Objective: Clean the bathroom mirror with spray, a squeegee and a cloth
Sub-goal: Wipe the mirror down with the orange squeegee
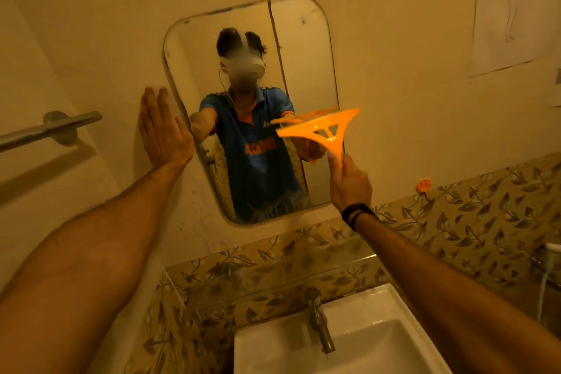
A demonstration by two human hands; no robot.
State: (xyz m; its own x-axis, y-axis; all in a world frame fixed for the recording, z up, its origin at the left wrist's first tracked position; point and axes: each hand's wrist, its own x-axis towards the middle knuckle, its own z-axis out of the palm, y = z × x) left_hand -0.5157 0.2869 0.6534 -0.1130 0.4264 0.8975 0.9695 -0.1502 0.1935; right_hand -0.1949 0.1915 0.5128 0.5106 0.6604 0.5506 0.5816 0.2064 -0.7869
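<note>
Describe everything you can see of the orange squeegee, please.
The squeegee is bright orange and looks like plastic. It has a wide, straight blade edge, a triangular body with cut-out openings, and a narrow handle below. The right hand grips the handle, fingers closed around it. The blade is tilted, near the mirror at its right side; whether it touches the glass cannot be told. Its reflection shows just behind it.

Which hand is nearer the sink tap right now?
Right. The right hand grips the orange squeegee at the mirror's right side, roughly above the tap. The left hand is flat on the wall by the mirror's left edge, farther off.
</note>
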